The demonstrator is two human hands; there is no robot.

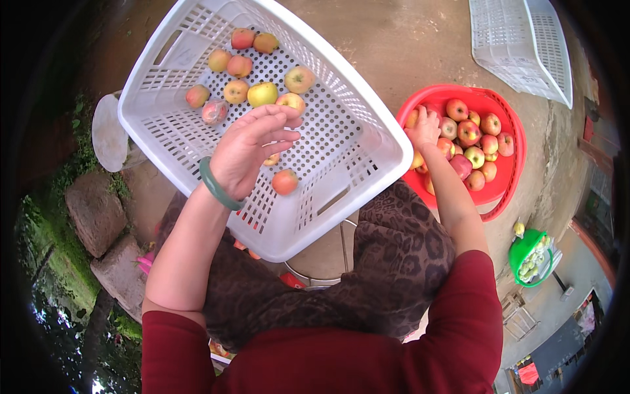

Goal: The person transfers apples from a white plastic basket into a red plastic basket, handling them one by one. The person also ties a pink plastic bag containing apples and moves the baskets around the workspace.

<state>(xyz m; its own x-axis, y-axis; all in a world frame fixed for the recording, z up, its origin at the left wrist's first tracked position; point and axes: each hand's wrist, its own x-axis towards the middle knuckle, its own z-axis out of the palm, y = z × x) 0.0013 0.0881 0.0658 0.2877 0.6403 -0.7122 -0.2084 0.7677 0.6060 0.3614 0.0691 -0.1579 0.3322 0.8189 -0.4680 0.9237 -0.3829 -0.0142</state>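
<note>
My left hand (253, 143), with a green bangle at its wrist, hovers over a white plastic crate (374, 170). Its fingers are parted and it holds nothing that shows. Several apples lie on the perforated crate floor, among them a yellow-green apple (262, 94) just above my fingertips, a red apple (285, 181) below them and an apple in clear wrap (214, 111). To the right, my right hand (424, 129) reaches into a red plastic basket (517, 162) full of apples. Its fingers rest on the apples at the basket's left side; whether they grip one cannot be told.
Another white crate (521, 54) stands on the concrete at the upper right. A green bucket (522, 251) with wrapped fruit is at the lower right. Stone blocks (96, 212) and a pale round stool-like object (110, 133) lie on the left. A metal ring (315, 283) shows between my knees.
</note>
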